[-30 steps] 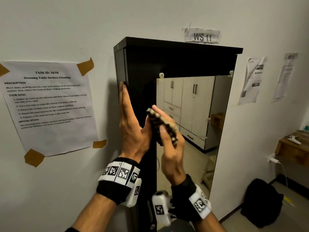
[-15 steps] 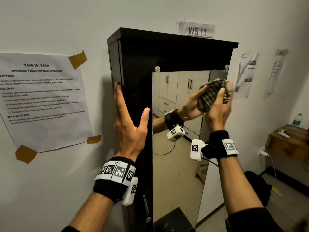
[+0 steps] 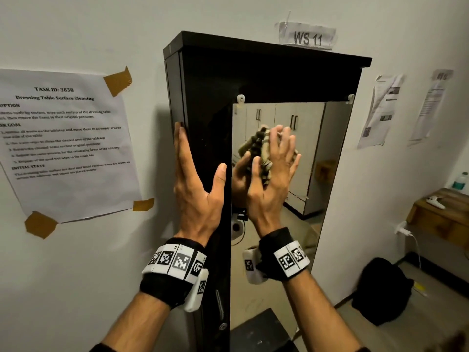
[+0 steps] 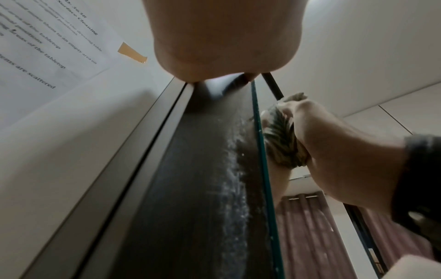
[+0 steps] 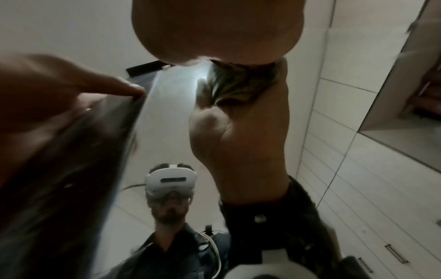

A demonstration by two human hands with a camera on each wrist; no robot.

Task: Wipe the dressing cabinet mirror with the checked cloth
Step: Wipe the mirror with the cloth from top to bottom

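Observation:
The black dressing cabinet stands against the wall with its tall mirror on the front. My right hand presses the bunched checked cloth against the upper left of the glass, with its fingers straight and spread. The left wrist view shows the cloth squeezed between the right hand and the mirror. My left hand lies flat on the cabinet's left front edge, fingers straight, thumb spread toward the mirror. Dusty smears show on the dark panel beside the glass.
A taped task sheet hangs left of the cabinet and more papers to the right. A "WS 11" label is above. On the right are a wooden table holding a white controller, and a black bag on the floor.
My right hand swept the cloth from the mirror's left edge to its upper right, then back to the upper left. My left hand stayed on the cabinet edge.

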